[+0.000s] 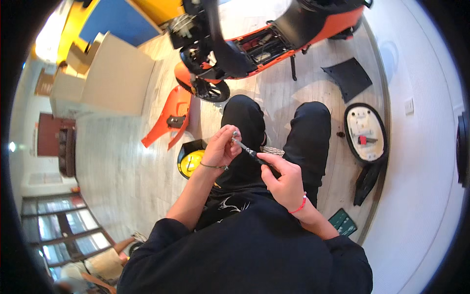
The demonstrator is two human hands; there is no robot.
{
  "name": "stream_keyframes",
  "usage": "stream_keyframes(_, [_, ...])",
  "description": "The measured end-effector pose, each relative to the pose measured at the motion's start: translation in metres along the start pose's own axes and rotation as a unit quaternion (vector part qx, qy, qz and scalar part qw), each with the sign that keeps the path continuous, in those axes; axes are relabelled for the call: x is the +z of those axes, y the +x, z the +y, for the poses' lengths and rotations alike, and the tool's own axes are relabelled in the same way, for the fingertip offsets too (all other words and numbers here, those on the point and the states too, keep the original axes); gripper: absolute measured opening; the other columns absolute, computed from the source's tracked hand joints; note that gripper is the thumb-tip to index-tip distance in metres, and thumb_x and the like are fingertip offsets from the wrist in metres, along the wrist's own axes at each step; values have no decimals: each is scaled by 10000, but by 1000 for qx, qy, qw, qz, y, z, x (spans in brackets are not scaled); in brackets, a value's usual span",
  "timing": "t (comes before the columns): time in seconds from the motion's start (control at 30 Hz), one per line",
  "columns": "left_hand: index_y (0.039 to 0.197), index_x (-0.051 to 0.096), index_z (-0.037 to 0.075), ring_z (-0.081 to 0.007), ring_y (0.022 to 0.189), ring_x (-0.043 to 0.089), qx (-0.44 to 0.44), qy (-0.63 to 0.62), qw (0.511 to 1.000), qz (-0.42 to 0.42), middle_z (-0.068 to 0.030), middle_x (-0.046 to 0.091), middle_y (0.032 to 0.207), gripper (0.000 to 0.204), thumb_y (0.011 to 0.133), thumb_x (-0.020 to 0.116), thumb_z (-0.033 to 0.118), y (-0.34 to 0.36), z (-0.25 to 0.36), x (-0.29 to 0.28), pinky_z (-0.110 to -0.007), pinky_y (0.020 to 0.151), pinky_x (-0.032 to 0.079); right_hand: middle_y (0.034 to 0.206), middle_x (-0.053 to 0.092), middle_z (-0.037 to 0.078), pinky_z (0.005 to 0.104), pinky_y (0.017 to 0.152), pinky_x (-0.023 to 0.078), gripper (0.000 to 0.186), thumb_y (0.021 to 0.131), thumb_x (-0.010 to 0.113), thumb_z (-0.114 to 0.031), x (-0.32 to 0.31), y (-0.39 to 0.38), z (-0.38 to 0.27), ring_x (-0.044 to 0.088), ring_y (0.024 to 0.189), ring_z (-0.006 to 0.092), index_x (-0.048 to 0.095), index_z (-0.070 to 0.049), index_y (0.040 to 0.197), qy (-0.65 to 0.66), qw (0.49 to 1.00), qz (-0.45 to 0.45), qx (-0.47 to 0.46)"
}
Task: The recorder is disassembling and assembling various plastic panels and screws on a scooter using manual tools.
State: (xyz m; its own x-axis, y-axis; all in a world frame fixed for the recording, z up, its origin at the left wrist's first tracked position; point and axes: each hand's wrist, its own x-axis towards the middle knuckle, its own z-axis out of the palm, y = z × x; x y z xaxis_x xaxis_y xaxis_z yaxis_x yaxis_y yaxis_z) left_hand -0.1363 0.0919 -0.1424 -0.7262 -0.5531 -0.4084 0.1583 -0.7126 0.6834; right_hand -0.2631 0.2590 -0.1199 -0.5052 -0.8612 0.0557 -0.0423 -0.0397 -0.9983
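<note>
My right hand (pixel 284 179) is wrapped round the black handle of a screwdriver-like tool (pixel 243 146) with a metal shaft. Its shaft points up and left toward my left hand (pixel 223 147). There, thumb and fingers pinch a small shiny metal piece (pixel 235 134) at the tool's tip; whether it is a socket or a bit is too small to tell. Both hands are over my lap, between my black-trousered knees. Beyond them stands an orange and black scooter (pixel 264 49), its floorboard uncovered and wiring showing.
An orange body panel (pixel 169 115) lies left of the front wheel. A yellow and black rounded thing (pixel 192 162) sits by my left leg. To the right are a black panel (pixel 348 78), an upturned seat (pixel 364 120) and a green tool case (pixel 342 222). Another person (pixel 105 262) is at lower left.
</note>
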Motion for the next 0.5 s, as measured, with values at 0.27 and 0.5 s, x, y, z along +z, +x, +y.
stream_keyframes(0.27, [865,518,62,-81,483,394,61,-37,997,-13,8,450,612,183,956,502,219,-13,1,-24,-210,478,318,703,626,87,233,507,418,223,813,583,3,27,4,-16,531,541,74,645,16,1027,-53,997,-39,41])
stream_keyframes(0.5, [874,552,69,-54,534,466,86,-86,992,-25,13,516,657,137,942,549,189,-18,-3,-64,-198,484,357,746,622,34,182,446,384,241,847,548,32,58,11,-24,498,515,35,613,44,1079,-89,986,-67,124])
